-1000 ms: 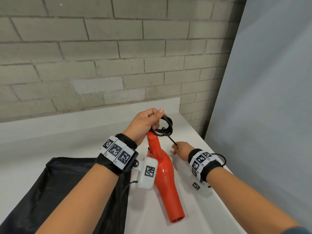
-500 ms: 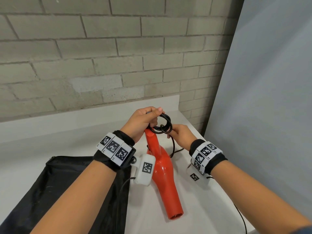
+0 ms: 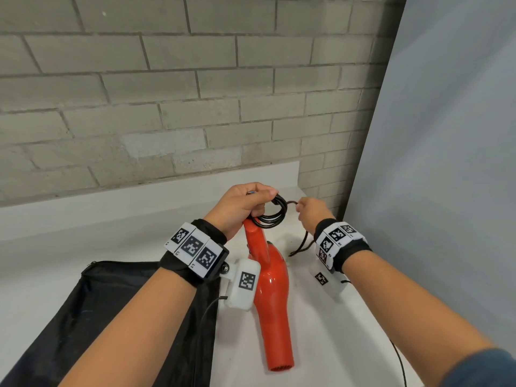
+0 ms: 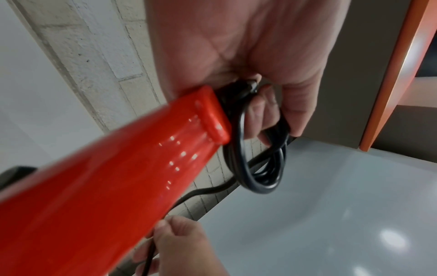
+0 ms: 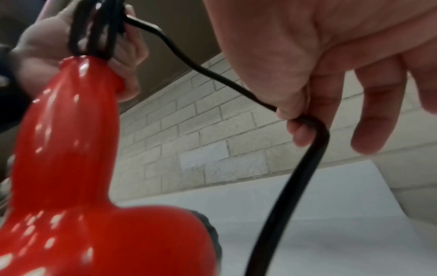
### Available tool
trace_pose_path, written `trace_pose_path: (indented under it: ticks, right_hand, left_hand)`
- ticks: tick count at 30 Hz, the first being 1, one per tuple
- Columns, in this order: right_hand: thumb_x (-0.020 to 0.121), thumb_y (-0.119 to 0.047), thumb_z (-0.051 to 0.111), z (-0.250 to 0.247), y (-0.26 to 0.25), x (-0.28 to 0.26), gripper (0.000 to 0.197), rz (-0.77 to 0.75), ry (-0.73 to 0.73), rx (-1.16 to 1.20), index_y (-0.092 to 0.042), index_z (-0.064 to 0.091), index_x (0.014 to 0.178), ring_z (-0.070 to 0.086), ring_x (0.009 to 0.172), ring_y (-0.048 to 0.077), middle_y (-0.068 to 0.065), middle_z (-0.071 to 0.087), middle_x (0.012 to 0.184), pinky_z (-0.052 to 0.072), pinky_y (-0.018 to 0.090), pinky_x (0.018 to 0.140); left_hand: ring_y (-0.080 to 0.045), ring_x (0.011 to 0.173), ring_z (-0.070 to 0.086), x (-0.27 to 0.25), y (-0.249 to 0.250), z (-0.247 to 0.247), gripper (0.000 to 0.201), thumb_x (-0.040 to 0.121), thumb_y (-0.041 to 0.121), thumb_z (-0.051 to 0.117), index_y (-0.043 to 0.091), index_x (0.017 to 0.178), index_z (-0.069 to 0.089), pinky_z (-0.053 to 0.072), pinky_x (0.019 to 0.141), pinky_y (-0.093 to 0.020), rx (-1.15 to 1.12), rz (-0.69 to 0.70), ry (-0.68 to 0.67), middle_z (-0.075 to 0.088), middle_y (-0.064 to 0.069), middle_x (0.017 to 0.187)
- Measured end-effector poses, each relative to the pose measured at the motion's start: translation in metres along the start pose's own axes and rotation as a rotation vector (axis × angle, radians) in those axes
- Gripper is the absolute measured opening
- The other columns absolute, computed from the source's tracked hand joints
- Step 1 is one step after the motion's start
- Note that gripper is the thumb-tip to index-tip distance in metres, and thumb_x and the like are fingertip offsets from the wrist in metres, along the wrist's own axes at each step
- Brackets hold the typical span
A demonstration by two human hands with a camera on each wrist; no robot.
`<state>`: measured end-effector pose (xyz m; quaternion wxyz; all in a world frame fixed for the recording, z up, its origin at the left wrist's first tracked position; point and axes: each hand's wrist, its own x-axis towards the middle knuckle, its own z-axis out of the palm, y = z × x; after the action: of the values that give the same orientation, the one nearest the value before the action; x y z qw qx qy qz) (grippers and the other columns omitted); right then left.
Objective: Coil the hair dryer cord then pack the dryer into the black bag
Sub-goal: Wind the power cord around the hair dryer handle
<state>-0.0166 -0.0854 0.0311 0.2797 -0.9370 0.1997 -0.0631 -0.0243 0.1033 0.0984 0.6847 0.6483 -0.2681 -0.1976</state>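
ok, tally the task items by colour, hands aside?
Red: 1, the hair dryer
Black: 2, the cord and the bag
Total: 3

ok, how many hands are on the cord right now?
2. Left hand grips the coil at the dryer handle end; right hand pinches the loose cord beside it.
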Motion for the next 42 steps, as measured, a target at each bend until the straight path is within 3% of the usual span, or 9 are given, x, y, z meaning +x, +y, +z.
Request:
trace_pose_path:
  ticks: [6, 10, 13, 17, 20, 26, 30, 36, 42]
  right_hand:
    - [0.076, 0.013, 0.043, -0.008, -0.012, -0.034, 0.064, -0.415, -0.267, 0.29, -0.015, 0.044, 0.134, 0.04, 0.13, 0.014, 0.005, 0.049, 0.138, 0.027, 0.022, 0.106]
    - [0.084, 0.015, 0.041, -0.014, -0.022, -0.05, 0.036, -0.503, -0.49, 0.652, -0.002, 0.056, 0.113, 0.06, 0.094, -0.003, 0.001, 0.062, 0.103, 0.044, 0.012, 0.09]
    - [0.097, 0.001, 0.032, -0.019, -0.021, -0.049, 0.032, -0.46, -0.357, 0.7, -0.011, 0.052, 0.075, 0.058, 0.056, 0.003, 0.0, 0.049, 0.057, 0.048, 0.019, 0.069]
    - [0.096, -0.009, 0.038, -0.036, -0.028, -0.04, 0.032, -0.418, -0.135, 0.55, -0.019, 0.051, 0.068, 0.05, 0.05, 0.012, 0.003, 0.045, 0.057, 0.042, 0.027, 0.06]
    - [0.094, -0.01, 0.042, -0.053, -0.043, -0.041, 0.027, -0.443, 0.049, 0.438, -0.017, 0.053, 0.07, 0.049, 0.043, 0.002, -0.001, 0.045, 0.055, 0.039, 0.015, 0.051]
    - [0.095, -0.011, 0.04, -0.066, -0.07, -0.056, 0.023, -0.581, 0.238, 0.245, 0.004, 0.056, 0.091, 0.042, 0.056, 0.015, -0.001, 0.043, 0.059, 0.032, 0.025, 0.053]
    - [0.095, -0.008, 0.038, -0.056, -0.074, -0.069, 0.021, -0.675, 0.276, 0.274, 0.006, 0.051, 0.086, 0.043, 0.063, 0.022, 0.008, 0.046, 0.064, 0.033, 0.032, 0.057]
    - [0.091, -0.011, 0.038, -0.016, -0.053, -0.089, 0.014, -0.662, 0.334, 0.412, -0.01, 0.052, 0.089, 0.048, 0.067, -0.003, -0.007, 0.052, 0.073, 0.038, 0.009, 0.063]
    - [0.09, -0.008, 0.043, 0.012, -0.04, -0.091, 0.026, -0.599, 0.448, 0.439, -0.005, 0.061, 0.109, 0.061, 0.08, 0.026, 0.012, 0.068, 0.087, 0.051, 0.036, 0.075]
  left_hand:
    - [0.0, 0.041, 0.042, 0.002, -0.001, 0.0, 0.011, 0.085, 0.001, 0.054, 0.01, 0.084, 0.06, 0.038, 0.048, -0.008, 0.002, 0.042, 0.005, 0.058, 0.01, 0.055]
    - [0.0, 0.04, 0.042, 0.004, -0.001, -0.003, 0.011, 0.085, 0.002, 0.054, 0.012, 0.083, 0.059, 0.037, 0.048, -0.009, 0.038, 0.062, 0.042, 0.055, 0.011, 0.044]
    - [0.0, 0.041, 0.037, 0.004, -0.002, -0.004, 0.012, 0.084, 0.003, 0.055, 0.013, 0.08, 0.06, 0.035, 0.047, -0.009, 0.037, 0.064, 0.029, 0.055, 0.012, 0.047]
    - [0.0, 0.04, 0.033, 0.006, -0.001, 0.002, 0.019, 0.092, 0.009, 0.04, 0.007, 0.079, 0.054, 0.03, 0.044, -0.01, -0.067, 0.059, -0.033, 0.047, 0.011, 0.042]
    - [-0.001, 0.04, 0.032, 0.01, -0.003, 0.002, 0.023, 0.092, 0.003, 0.038, 0.009, 0.074, 0.052, 0.031, 0.044, -0.011, -0.063, 0.065, -0.025, 0.04, 0.013, 0.043]
    - [-0.001, 0.045, 0.035, 0.014, -0.005, 0.005, 0.014, 0.093, 0.008, 0.043, 0.016, 0.089, 0.055, 0.034, 0.048, -0.012, 0.133, 0.116, -0.018, 0.039, 0.007, 0.055]
    - [-0.002, 0.045, 0.035, 0.015, -0.004, 0.006, 0.032, 0.097, 0.015, 0.035, 0.014, 0.067, 0.048, 0.033, 0.051, -0.014, 0.221, 0.135, -0.029, 0.035, 0.008, 0.049]
    - [-0.001, 0.046, 0.038, 0.02, -0.008, -0.002, 0.031, 0.097, 0.019, 0.033, 0.016, 0.073, 0.052, 0.035, 0.054, -0.014, 0.19, 0.124, 0.037, 0.041, 0.01, 0.048]
    - [-0.004, 0.048, 0.037, 0.018, -0.009, -0.003, 0.031, 0.096, 0.024, 0.037, 0.018, 0.068, 0.048, 0.033, 0.055, -0.018, 0.155, 0.095, 0.065, 0.041, 0.014, 0.046]
